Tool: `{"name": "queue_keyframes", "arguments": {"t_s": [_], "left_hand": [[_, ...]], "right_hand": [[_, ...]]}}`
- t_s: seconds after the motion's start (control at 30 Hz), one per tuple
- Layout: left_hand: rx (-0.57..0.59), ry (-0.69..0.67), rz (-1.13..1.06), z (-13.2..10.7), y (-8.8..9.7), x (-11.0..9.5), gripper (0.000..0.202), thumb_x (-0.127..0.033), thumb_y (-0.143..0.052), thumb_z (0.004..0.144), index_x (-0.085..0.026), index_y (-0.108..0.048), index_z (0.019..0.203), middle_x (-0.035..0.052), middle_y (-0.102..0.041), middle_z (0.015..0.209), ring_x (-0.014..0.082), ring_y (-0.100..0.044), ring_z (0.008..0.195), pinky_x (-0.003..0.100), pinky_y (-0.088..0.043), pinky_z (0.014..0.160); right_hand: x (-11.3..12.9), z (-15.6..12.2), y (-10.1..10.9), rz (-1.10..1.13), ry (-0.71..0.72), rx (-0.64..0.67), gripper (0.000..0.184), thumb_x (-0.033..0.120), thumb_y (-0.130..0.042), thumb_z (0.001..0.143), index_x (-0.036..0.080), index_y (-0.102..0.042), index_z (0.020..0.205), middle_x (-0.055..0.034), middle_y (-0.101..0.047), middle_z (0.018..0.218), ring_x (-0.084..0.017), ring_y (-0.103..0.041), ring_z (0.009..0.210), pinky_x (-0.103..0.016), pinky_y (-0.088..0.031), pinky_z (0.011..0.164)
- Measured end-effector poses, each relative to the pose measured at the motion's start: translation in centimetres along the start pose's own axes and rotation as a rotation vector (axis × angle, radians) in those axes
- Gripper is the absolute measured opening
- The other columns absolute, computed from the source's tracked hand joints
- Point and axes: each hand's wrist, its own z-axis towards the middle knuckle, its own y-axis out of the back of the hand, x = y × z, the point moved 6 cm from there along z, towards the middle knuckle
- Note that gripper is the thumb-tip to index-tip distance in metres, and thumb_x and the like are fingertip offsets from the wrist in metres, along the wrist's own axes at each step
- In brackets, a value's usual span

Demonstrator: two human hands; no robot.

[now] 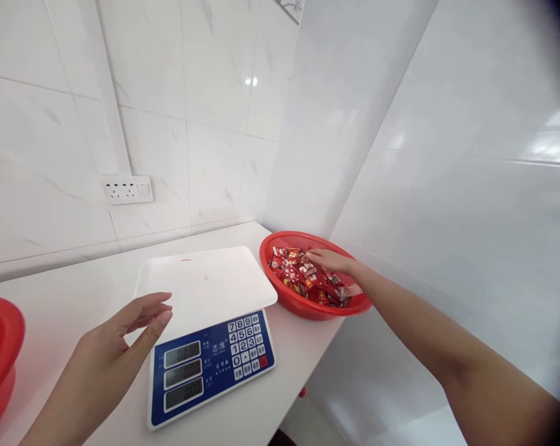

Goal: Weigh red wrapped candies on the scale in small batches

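Head view: packets (303, 273) are best gathered lightly by the right hand (331, 260), its grip indiscernible, left hand (118, 336) empty, unclenched.

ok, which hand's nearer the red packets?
Right. The right hand is at the red packets in their basket; the left hand is farther off, by the scale.

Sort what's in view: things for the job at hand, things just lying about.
Apparently in use:
scale, near the left hand
red packets, under the right hand
basket holding them

Seemingly just there:
wall socket
red basket at left edge; role unclear
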Motion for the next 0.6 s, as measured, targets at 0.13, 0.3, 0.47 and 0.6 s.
{"name": "queue_keyframes", "arguments": {"t_s": [0.13, 0.3, 0.47, 0.6], "left_hand": [[-0.008, -0.024, -0.006, -0.1, -0.1, -0.4, 0.045, -0.062, -0.050, 0.072, -0.033, -0.062, 0.103, 0.0001, -0.072, 0.096, 0.0206, -0.068, 0.087, 0.021, -0.052, 0.054], [0.021, -0.033, 0.000, -0.2, -0.3, -0.6, 0.044, -0.061, -0.050, 0.072, -0.033, -0.063, 0.104, 0.0001, -0.071, 0.099, 0.0217, -0.067, 0.091, 0.021, -0.053, 0.055], [0.031, -0.003, 0.007, -0.1, -0.4, -0.5, 0.045, -0.062, -0.050, 0.072, -0.035, -0.062, 0.105, -0.0013, -0.071, 0.100, 0.0205, -0.066, 0.093, 0.021, -0.053, 0.057], [0.036, 0.024, 0.015, -0.2, -0.5, -0.3, 0.048, -0.065, -0.048, 0.071, -0.035, -0.061, 0.106, -0.0016, -0.071, 0.101, 0.0205, -0.066, 0.093, 0.022, -0.053, 0.059]], "right_hand": [[-1.4, 0.0, -0.7, -0.086, -0.030, -0.031, 0.049, 0.039, -0.066, 0.072, 0.017, -0.060, 0.115, -0.0130, -0.059, 0.121, -0.030, -0.053, 0.111, -0.038, -0.041, 0.093], [-1.7, -0.7, -0.7, -0.073, -0.050, -0.050, 0.055, 0.027, -0.069, 0.065, 0.017, -0.059, 0.118, -0.0105, -0.062, 0.117, -0.024, -0.059, 0.098, -0.029, -0.047, 0.078], [-1.0, -0.9, 1.0, -0.077, -0.056, -0.126, 0.017, 0.028, -0.062, 0.069, 0.017, -0.071, 0.078, -0.0018, -0.068, 0.074, -0.019, -0.061, 0.073, -0.027, -0.047, 0.065], [1.9, -0.6, 2.9, -0.080, -0.005, -0.323, 0.012, 0.023, -0.061, 0.070, 0.018, -0.069, 0.078, -0.0024, -0.068, 0.077, -0.020, -0.060, 0.081, -0.029, -0.045, 0.075]]}}
